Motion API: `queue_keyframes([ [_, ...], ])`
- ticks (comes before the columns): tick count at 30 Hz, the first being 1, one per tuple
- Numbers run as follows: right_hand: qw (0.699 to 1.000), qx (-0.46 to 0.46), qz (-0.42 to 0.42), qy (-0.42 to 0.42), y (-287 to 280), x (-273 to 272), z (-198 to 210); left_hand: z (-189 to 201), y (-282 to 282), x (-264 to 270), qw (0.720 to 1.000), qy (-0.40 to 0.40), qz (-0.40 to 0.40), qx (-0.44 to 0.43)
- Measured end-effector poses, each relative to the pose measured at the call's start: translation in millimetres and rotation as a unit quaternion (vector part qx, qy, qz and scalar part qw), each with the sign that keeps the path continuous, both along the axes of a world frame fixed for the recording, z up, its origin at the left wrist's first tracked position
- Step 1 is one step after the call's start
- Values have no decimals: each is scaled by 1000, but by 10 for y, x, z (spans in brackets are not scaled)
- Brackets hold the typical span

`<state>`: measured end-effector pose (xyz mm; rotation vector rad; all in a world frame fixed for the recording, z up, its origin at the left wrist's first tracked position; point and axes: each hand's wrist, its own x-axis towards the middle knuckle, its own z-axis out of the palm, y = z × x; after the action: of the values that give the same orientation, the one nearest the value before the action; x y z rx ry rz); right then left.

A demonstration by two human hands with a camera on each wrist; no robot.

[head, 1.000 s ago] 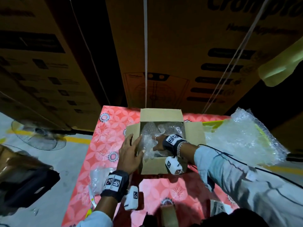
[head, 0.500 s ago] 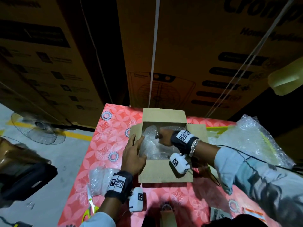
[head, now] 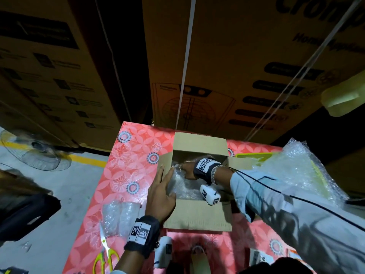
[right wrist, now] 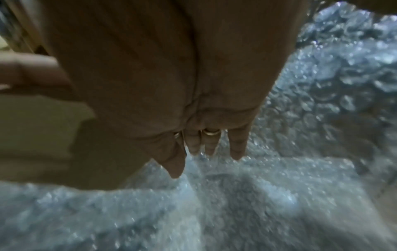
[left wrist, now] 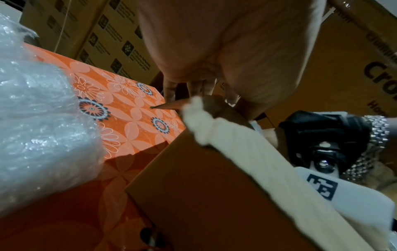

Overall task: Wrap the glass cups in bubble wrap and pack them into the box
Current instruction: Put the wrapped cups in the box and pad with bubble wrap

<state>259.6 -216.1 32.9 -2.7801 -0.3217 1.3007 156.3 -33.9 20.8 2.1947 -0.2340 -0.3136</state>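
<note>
An open cardboard box (head: 197,216) stands on the red flowered table (head: 128,165). Bubble-wrapped bundles (head: 187,191) fill its inside; no bare glass shows. My right hand (head: 186,171) reaches into the box from the right. In the right wrist view its straight fingers (right wrist: 211,144) press down into the bubble wrap (right wrist: 236,203). My left hand (head: 162,188) lies flat over the box's left wall, fingers straight, thumb on the inner side against the wrap. In the left wrist view the left hand (left wrist: 225,59) hovers over the box wall (left wrist: 204,195).
A big heap of loose bubble wrap (head: 296,171) lies right of the box. A smaller piece (head: 118,216) and yellow-handled scissors (head: 104,252) lie at the near left. Tall cartons (head: 237,66) stand behind the table. A fan (head: 33,153) sits on the floor to the left.
My right hand has moved from the middle of the box toward its far left part and now pushes its fingers down into the wrap. The left hand stays on the left wall.
</note>
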Motion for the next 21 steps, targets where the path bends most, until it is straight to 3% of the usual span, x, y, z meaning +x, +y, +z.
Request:
queue_keyframes([
  [5, 994, 48, -68, -71, -328, -56, 271, -18, 18, -24, 1000, -1, 4, -14],
  [7, 994, 8, -69, -79, -495, -109, 282, -54, 7, -38, 1000, -4, 15, -12],
  [10, 994, -63, -81, -23, -625, -213, 242, -101, -16, -65, 1000, -7, 23, -11],
  [12, 992, -86, -89, 10, -662, -264, 158, -106, -36, -89, 1000, -4, 23, -6],
  [16, 990, -94, -102, 25, -858, -220, -382, -126, -37, -134, 1000, 7, 23, -3],
  [21, 991, -43, -113, -61, -606, -373, 69, -163, -1, -172, 999, -7, 20, -24],
])
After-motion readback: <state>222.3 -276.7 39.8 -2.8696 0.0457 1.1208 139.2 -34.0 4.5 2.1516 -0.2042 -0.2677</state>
